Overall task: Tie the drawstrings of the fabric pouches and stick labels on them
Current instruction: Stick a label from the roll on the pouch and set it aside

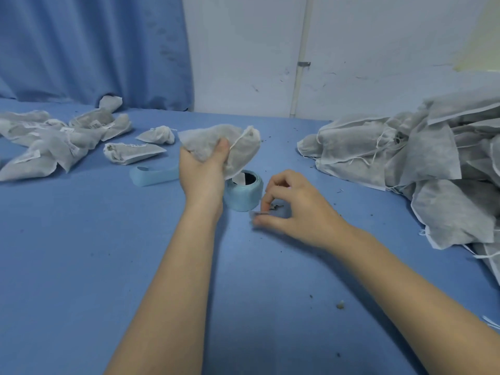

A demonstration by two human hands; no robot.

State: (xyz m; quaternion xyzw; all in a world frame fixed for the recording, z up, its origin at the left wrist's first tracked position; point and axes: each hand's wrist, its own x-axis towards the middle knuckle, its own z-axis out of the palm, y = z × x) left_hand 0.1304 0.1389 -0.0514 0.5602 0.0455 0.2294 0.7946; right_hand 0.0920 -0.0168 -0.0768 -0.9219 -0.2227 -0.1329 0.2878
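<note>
Left hand (201,169) grips a fabric pouch (219,146) above the label roll (243,192); at roll's four o'clock, right hand (292,207) pinches perhaps a label, blurred.

We see two bare forearms reaching in from the bottom edge, with no sleeves, gloves, watch or rings on them. The left hand (201,173) and right hand (293,205) show short, plain nails. Nothing else of the person's body is in view.
</note>
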